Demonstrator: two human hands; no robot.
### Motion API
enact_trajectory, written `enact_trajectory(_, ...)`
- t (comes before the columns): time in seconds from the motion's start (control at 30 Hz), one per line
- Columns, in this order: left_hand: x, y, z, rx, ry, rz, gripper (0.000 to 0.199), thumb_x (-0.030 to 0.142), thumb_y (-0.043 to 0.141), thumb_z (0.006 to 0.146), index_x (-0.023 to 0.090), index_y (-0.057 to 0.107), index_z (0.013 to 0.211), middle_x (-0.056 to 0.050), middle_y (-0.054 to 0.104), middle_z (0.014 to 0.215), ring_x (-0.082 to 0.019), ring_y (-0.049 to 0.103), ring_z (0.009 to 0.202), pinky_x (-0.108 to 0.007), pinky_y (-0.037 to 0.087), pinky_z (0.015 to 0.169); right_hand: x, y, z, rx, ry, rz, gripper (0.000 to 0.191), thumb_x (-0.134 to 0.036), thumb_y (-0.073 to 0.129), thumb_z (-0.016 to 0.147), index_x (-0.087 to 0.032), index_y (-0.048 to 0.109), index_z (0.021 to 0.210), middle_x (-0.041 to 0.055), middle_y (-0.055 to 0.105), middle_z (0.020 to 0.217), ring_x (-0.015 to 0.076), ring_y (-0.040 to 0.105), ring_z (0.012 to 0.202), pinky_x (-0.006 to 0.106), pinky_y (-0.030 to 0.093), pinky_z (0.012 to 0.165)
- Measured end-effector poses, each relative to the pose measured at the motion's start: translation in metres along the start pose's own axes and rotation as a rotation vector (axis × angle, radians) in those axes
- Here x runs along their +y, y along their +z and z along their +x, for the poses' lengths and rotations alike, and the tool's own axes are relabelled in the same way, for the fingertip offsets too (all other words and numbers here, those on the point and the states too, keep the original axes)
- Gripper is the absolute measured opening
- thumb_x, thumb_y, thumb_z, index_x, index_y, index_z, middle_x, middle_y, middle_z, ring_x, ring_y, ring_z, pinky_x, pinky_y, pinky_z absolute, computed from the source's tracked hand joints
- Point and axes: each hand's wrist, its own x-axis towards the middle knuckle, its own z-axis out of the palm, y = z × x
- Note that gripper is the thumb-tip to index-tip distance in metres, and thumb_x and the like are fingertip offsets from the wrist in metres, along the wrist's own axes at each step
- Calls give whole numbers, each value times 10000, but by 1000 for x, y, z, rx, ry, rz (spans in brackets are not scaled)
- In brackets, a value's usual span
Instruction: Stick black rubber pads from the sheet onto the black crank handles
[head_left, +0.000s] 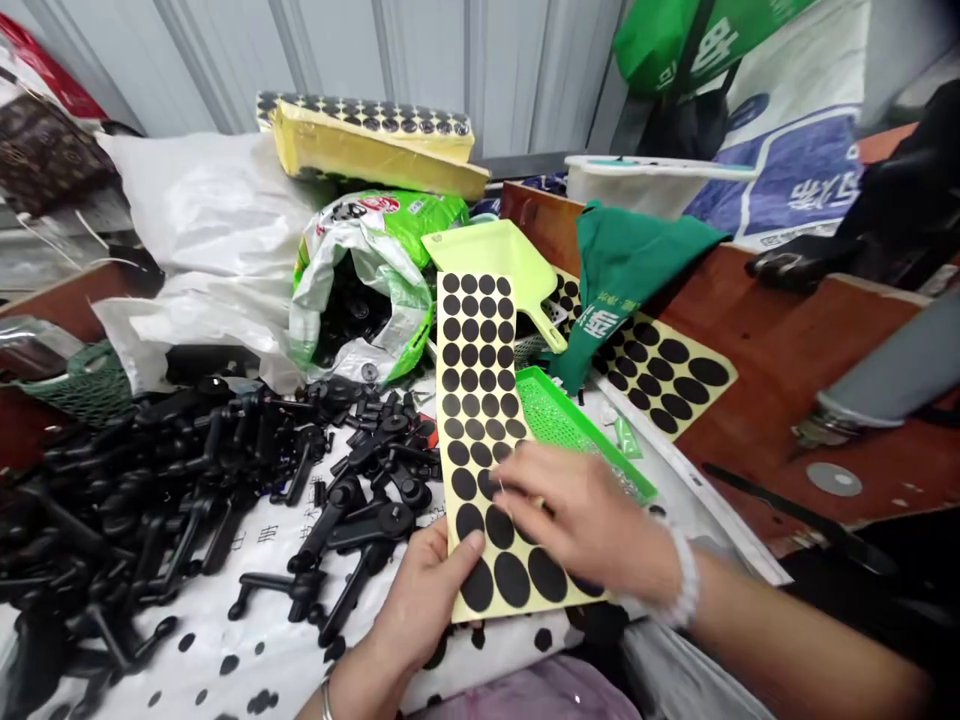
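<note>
My left hand (420,595) grips the lower left edge of a long pale-yellow sticker sheet (471,405), its thumb on top. Rows of round black stickers cover the sheet, which tilts up and away from me. Over the sheet's right side is my right hand (592,515), slightly blurred. Its thumb and fingertips are drawn together at the stickers; whatever they pinch is too small or hidden to name. To the left, a large heap of black plastic arms and brackets (187,470) covers the table. Several loose brackets (375,525) lie closer to the sheet.
Behind the heap, a green-and-white bag (420,330) gapes with black parts inside. A light-green dustpan (502,255) and a bright green tray (577,425) are beyond the sheet. Another sticker sheet (679,375) lies on the brown board at right, near a grey power tool (892,360).
</note>
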Motion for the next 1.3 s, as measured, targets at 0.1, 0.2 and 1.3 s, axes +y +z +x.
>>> enact_trajectory(0.1,-3,5,3,14,30,-46,283,355,685,764,123,655,924,-8,671,635,-89,545,452,-180,426,417,-14,27,-36,-6,-4,101,160,-190,490,882,-157,645,907,54,605,787,176,547,723,303,444,635)
enact_trajectory(0.2,-2,8,2,18,24,-162,247,323,688,762,118,676,900,-47,704,743,-136,623,614,-228,484,590,-15,46,-51,26,56,110,174,-178,481,885,-153,634,965,66,588,814,191,539,741,321,456,648)
enact_trajectory(1.3,-12,8,-6,28,-63,25,411,360,663,752,91,663,1063,-95,719,747,-122,591,492,-222,482,478,-12,25,-82,306,121,480,98,-166,514,859,-247,568,849,54,606,821,196,608,755,275,500,609)
